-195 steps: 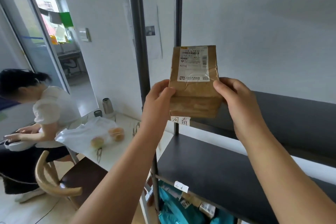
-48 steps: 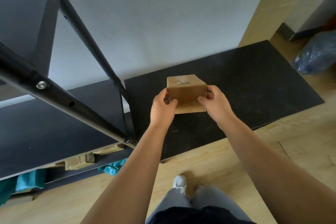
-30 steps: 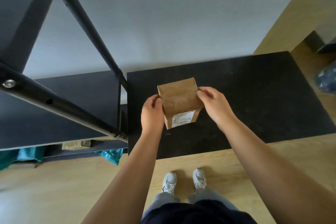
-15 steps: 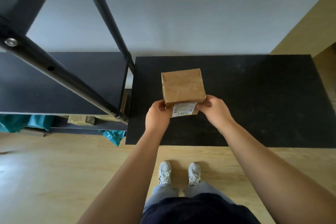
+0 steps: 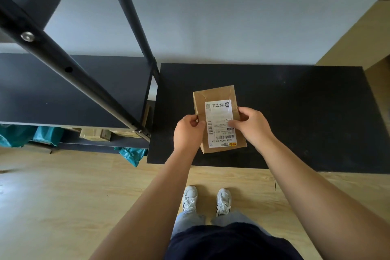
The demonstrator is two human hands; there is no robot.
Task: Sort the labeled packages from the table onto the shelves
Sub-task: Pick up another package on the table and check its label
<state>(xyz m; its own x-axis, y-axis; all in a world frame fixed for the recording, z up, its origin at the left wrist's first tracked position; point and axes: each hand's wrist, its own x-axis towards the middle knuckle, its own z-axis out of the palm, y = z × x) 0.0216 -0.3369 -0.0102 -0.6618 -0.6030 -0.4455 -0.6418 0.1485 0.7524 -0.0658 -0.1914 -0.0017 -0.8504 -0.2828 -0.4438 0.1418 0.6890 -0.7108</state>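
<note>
A brown cardboard package (image 5: 215,97) with a white shipping label (image 5: 219,116) facing up lies over a low black shelf board (image 5: 295,112). My left hand (image 5: 187,133) grips its left edge and my right hand (image 5: 252,125) grips its right edge, thumbs on the label. I cannot tell whether the package rests on the board or hovers just above it. The label's barcode end points toward me.
A black metal shelf frame (image 5: 69,69) with slanting posts stands at the left, its black shelf (image 5: 52,91) bare. Under it lie teal bags (image 5: 48,135) and brown parcels (image 5: 95,134). Wooden floor and my white shoes (image 5: 207,198) are below; a grey wall is behind.
I came from the tall shelf to this low board. In the last second the package was tipped from standing on edge to flat, label up, and lowered toward the board.
</note>
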